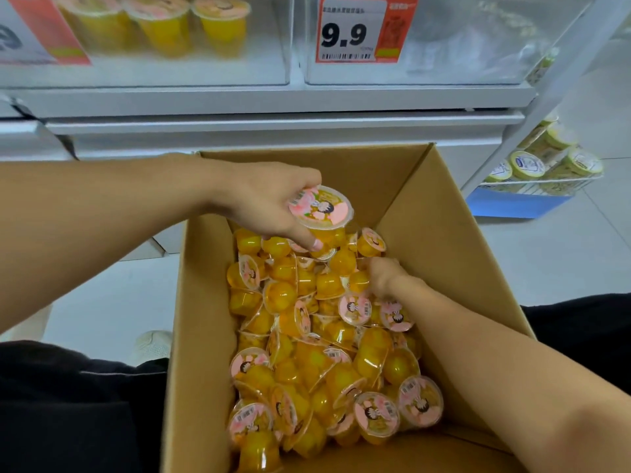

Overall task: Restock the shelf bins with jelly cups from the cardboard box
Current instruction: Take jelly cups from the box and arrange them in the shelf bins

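An open cardboard box [205, 336] on the floor holds several yellow jelly cups [317, 356] with pink lids, heaped loosely. My left hand [266, 203] hovers over the far end of the heap and grips one jelly cup [322, 208], its lid facing up. My right hand [384, 276] is down in the pile, its fingers curled among the cups; whether it holds one is hidden. Above, a clear shelf bin [191, 66] at the left holds three of the same cups [160, 22]. The clear bin [461, 63] to its right looks bare inside.
A 9.9 price tag [358, 29] hangs on the right bin. A white shelf ledge [273, 107] runs below the bins. At the right, a wire rack [546, 179] holds green-lidded cups. My dark trouser legs flank the box, and a white shoe [153, 346] shows at the left.
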